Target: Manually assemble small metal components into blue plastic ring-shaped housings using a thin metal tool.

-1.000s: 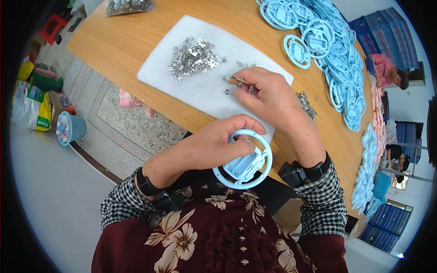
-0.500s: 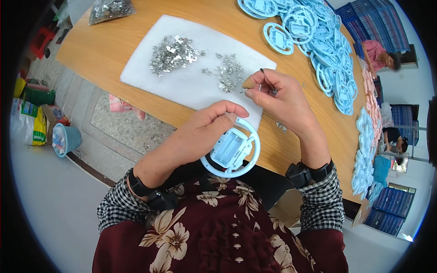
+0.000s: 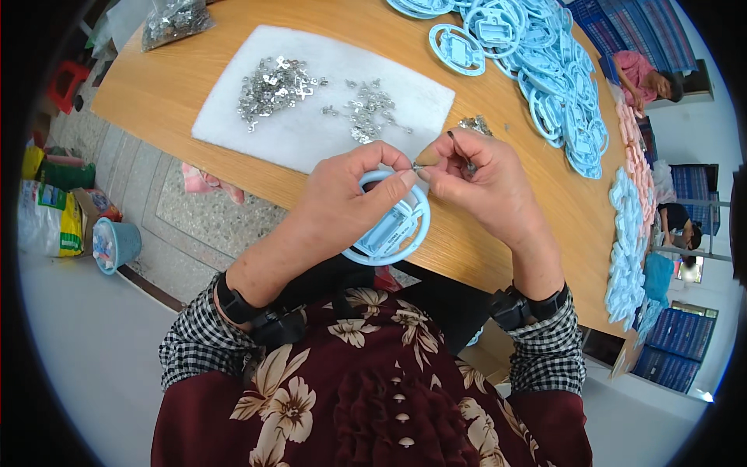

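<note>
My left hand is closed, holding a light-blue plastic wheel-shaped part with a rectangular recess in its middle. The wheel hangs below my fingers, over the table's near edge, its upper part covered by them. My left thumb and index finger meet the tips of my right hand. Between the fingertips is a small silver metal piece, mostly hidden, pinched by my right hand. A tan cover sits on a right fingertip. More silver bits show among the right fingers.
A white foam sheet carries two heaps of metal pieces. Other metal bits lie beyond my right hand. Blue wheels are piled at the far right. A bag of metal parts rests far left. Two people are at the right.
My left hand has moved up and its thumb and index finger now meet my right fingertips at the metal piece. The blue wheel has risen with it and tilted; my right hand has shifted slightly.
</note>
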